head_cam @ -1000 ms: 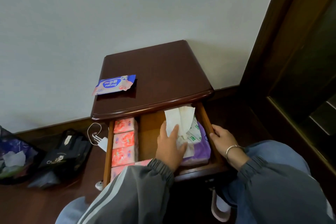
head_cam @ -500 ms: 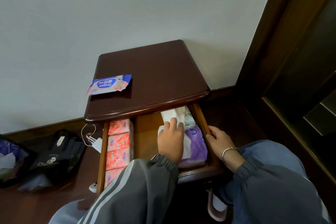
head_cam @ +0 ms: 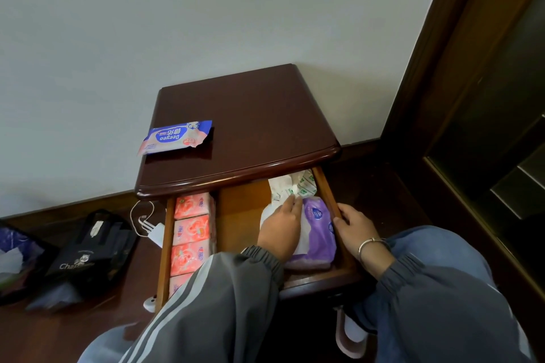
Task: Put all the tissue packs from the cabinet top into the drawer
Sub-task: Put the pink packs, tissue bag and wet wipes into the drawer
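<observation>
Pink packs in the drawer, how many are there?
4, in a column down the drawer's left side: rear pack, second pack, third pack, and nearest pack, partly under the sleeve, which may hide more.

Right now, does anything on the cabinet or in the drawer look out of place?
Yes. The blue wipes pack lies askew on the cabinet top, one corner overhanging its left edge. In the drawer, loose white tissue spills from a green-printed pack under the left hand.

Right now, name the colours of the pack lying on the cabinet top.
Blue and white, pink at the ends: the Deeyeo pack, head view.
</observation>
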The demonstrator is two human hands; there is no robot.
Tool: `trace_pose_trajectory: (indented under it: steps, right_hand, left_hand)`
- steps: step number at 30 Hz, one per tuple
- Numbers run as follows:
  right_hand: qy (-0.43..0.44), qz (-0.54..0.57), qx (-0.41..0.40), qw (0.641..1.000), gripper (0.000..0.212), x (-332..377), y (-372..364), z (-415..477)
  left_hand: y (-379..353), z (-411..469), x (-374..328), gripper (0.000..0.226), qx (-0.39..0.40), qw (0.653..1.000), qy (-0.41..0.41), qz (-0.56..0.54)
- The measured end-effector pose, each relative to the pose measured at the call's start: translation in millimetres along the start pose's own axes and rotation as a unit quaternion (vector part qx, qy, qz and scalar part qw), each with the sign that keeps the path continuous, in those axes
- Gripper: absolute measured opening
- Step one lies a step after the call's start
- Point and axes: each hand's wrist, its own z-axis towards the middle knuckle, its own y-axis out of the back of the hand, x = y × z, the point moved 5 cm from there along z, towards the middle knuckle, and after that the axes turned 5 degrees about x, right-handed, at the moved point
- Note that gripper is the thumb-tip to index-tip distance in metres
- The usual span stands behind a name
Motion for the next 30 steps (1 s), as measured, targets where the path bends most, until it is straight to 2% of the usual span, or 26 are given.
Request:
trace_pose_trajectory:
  steps: [7, 9, 13, 16, 19, 21, 24, 30]
  right_hand:
    - [0.0, -0.001, 0.001, 1.0, 0.036, 1, 0, -1]
    - [0.004, 0.006, -0.006, 1.0, 0.035, 0, 0, -1]
    - [0.007, 0.007, -0.01, 1.0, 0.034, 0, 0, -1]
    - [0.008, 0.007, -0.023, 1.0, 0.033, 1, 1, -1]
    - [0.009, 0.005, -0.039, 0.999, 0.032, 3, 2, 1]
    - [0.008, -0.011, -0.045, 0.999, 0.032, 5, 2, 2]
    - [0.006, -0.029, -0.05, 0.998, 0.032, 5, 1, 2]
    - [0.004, -0.061, -0.047, 0.997, 0.032, 9, 1, 1]
  left_hand:
    - [8, -10, 3, 0.06, 0.02, 1.0, -0.01, 0.001]
    - [33, -22, 4, 0.051, -0.04, 0.999, -0.032, 0.001]
    - [97, -54, 26, 0.036, -0.252, 0.963, -0.097, 0.006]
    - [134, -67, 71, 0.033, -0.332, 0.943, -0.021, 0.015]
    - [156, -67, 114, 0.032, -0.372, 0.924, 0.077, 0.05]
    - [161, -64, 138, 0.035, -0.368, 0.919, 0.122, 0.067]
    - [163, -54, 166, 0.045, -0.311, 0.933, 0.166, 0.072]
    - [165, -8, 190, 0.056, -0.192, 0.962, 0.181, 0.065]
